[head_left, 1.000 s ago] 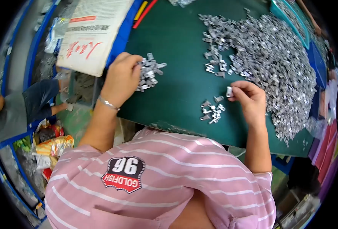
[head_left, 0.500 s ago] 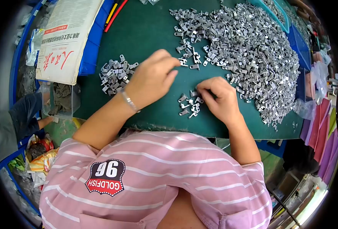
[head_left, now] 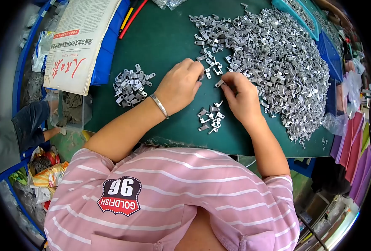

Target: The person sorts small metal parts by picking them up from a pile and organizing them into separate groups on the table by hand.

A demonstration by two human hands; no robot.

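My right hand [head_left: 240,98] pinches a small metal bracket [head_left: 219,83] with a hole at its end, just above the green tabletop. My left hand [head_left: 178,86], with a silver bracelet [head_left: 159,106] at the wrist, is closed at the fingertips on a grey metal piece [head_left: 201,77], mostly hidden, that looks like another bracket. Between and beyond the hands lie a few loose brackets [head_left: 212,67]. Nearer me, below the right hand, is a small group of brackets [head_left: 211,118]. A larger heap [head_left: 132,85] sits left of my left hand.
A big pile of brackets [head_left: 277,62] covers the right side of the green table [head_left: 164,37]. Behind it stands a turquoise basket [head_left: 315,25]. At left are a newspaper [head_left: 74,50] on a blue bin, a red pen [head_left: 133,19] and a clear tub [head_left: 85,111]. Another person's leg [head_left: 30,121] shows far left.
My right hand has moved away from me, off the small near group, and now shows a bracket in its fingertips. The left hand has shifted slightly right and nearer me.
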